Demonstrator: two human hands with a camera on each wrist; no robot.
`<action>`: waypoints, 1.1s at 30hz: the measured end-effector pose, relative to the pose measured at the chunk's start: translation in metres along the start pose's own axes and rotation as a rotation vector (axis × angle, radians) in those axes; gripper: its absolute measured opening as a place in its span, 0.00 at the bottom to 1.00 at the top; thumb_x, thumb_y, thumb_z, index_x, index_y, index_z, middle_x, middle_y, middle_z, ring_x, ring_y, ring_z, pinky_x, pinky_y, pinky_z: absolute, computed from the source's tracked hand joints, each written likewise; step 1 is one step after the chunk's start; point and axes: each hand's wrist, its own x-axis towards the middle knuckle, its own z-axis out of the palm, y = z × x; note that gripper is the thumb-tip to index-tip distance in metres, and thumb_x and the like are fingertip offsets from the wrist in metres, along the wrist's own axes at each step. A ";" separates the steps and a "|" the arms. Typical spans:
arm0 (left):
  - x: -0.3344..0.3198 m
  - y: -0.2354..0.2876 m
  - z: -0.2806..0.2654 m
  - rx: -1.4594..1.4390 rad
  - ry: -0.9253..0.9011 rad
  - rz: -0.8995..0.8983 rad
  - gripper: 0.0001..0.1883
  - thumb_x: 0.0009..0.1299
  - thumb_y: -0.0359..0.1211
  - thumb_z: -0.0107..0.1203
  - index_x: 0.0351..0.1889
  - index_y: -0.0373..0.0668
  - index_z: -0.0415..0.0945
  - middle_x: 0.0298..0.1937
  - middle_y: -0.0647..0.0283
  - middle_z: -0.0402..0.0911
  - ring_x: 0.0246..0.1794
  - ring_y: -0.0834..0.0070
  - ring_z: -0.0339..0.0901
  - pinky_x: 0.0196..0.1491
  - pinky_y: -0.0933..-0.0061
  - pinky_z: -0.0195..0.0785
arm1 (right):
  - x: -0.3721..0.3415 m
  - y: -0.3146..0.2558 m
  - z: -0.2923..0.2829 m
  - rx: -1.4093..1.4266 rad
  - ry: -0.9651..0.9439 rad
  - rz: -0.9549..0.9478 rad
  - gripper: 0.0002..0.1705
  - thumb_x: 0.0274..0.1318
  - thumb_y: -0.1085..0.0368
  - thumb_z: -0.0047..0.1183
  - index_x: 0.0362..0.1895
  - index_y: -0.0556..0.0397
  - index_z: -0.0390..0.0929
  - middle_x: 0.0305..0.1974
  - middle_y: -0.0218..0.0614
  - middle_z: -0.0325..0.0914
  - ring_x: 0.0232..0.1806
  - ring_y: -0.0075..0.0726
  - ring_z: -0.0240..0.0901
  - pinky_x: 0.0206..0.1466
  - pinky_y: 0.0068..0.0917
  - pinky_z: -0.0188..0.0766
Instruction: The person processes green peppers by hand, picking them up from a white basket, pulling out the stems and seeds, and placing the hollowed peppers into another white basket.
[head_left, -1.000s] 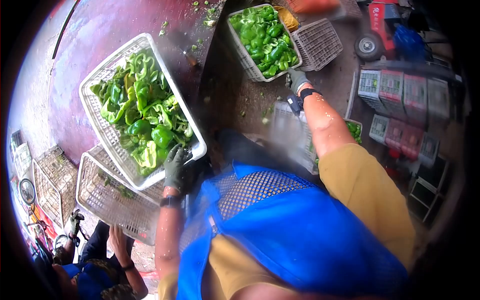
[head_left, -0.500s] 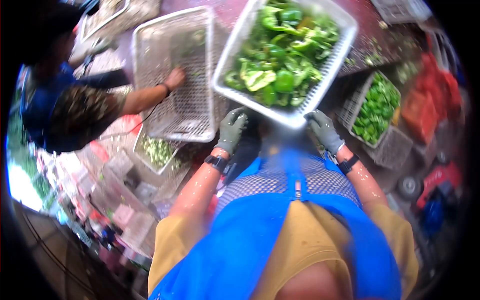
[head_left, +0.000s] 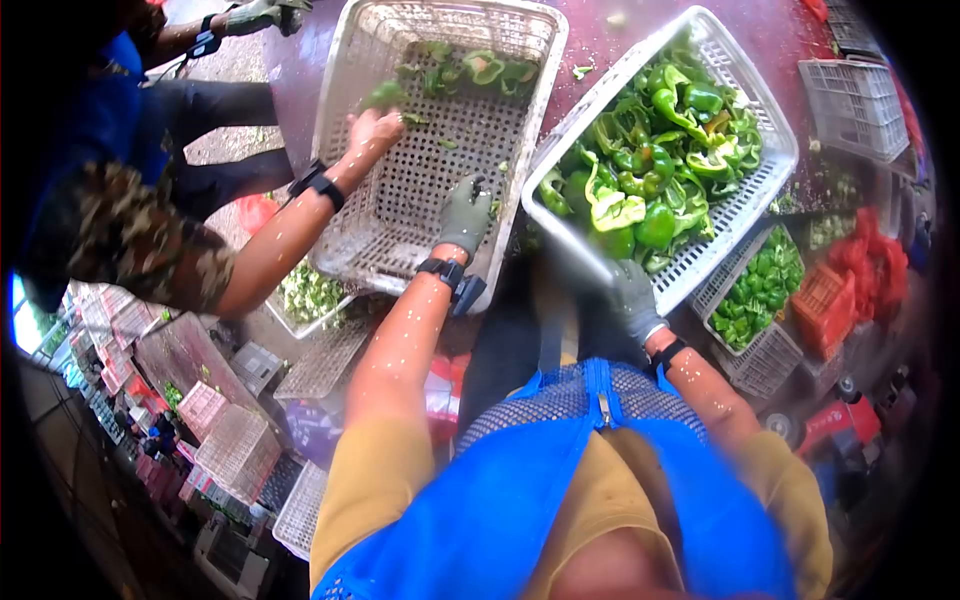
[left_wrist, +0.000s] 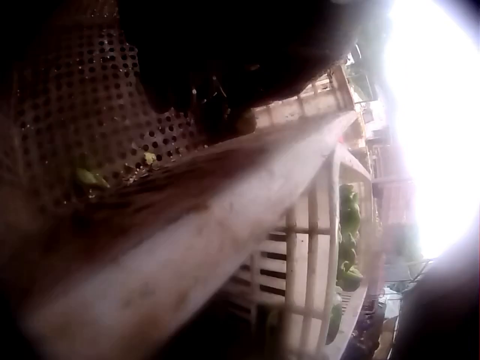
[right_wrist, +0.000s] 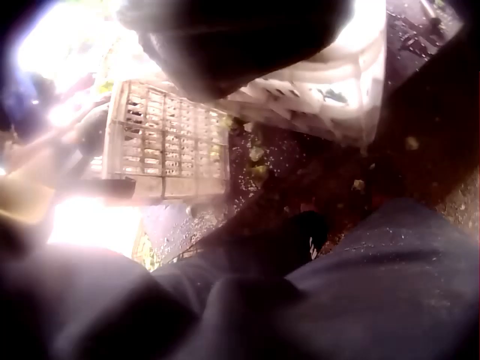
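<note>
In the head view, my gloved left hand [head_left: 466,215] reaches over the near right corner of a worn crate [head_left: 345,60], fingers relaxed above its perforated floor. Cut green peppers [head_left: 485,70] lie at that crate's far end. My gloved right hand [head_left: 632,298] grips the near rim of a white crate [head_left: 572,245] holding many cut green peppers [head_left: 655,165]. The left wrist view shows the worn crate's rim [left_wrist: 225,217] close up, below a dark hand shape. Dark and blurred in the right wrist view, my right hand [right_wrist: 240,37] overlaps the white crate [right_wrist: 341,97].
Another person's bare hand [head_left: 375,132] is inside the worn crate from the left. A smaller crate of green peppers [head_left: 758,290] stands at right, near orange bags [head_left: 865,265]. Pale scraps [head_left: 308,292] fill a container below the worn crate. Stacked crates [head_left: 238,450] stand lower left.
The head view has turned. My right hand has left the smaller pepper crate for the white crate's near rim. My left hand has moved from the white crate into the worn crate.
</note>
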 end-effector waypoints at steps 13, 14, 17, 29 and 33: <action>0.285 0.054 0.062 0.856 -0.148 0.460 0.35 0.63 0.49 0.57 0.69 0.54 0.63 0.61 0.47 0.76 0.66 0.51 0.69 0.68 0.53 0.59 | 0.008 -0.007 -0.008 0.062 -0.035 0.074 0.34 0.37 0.73 0.63 0.55 0.52 0.72 0.45 0.45 0.71 0.46 0.55 0.69 0.50 0.45 0.69; 0.286 0.048 0.061 0.925 -0.132 0.568 0.31 0.65 0.47 0.56 0.67 0.55 0.65 0.57 0.49 0.79 0.61 0.52 0.74 0.64 0.55 0.65 | 0.009 -0.007 -0.008 0.087 -0.033 0.080 0.34 0.36 0.73 0.63 0.55 0.52 0.72 0.45 0.44 0.71 0.46 0.54 0.70 0.49 0.45 0.69; 0.243 0.045 0.042 0.903 -0.432 0.159 0.31 0.62 0.44 0.62 0.65 0.59 0.67 0.58 0.51 0.79 0.63 0.53 0.72 0.63 0.51 0.63 | 0.007 -0.011 -0.009 0.067 -0.032 0.081 0.34 0.35 0.73 0.64 0.55 0.53 0.72 0.44 0.45 0.71 0.46 0.54 0.70 0.49 0.45 0.69; 0.018 0.018 -0.100 0.029 -0.218 0.426 0.14 0.74 0.32 0.52 0.56 0.44 0.71 0.50 0.64 0.77 0.50 0.75 0.74 0.57 0.69 0.69 | -0.001 -0.007 -0.001 0.051 -0.027 0.109 0.26 0.50 0.63 0.53 0.57 0.53 0.74 0.46 0.43 0.73 0.50 0.50 0.70 0.52 0.45 0.67; -0.017 0.093 -0.038 -0.763 -0.386 0.279 0.16 0.75 0.34 0.51 0.59 0.43 0.69 0.51 0.62 0.77 0.53 0.73 0.74 0.59 0.68 0.69 | -0.001 0.013 0.016 0.139 -0.103 0.023 0.31 0.51 0.59 0.58 0.60 0.55 0.70 0.51 0.50 0.72 0.55 0.54 0.69 0.59 0.46 0.66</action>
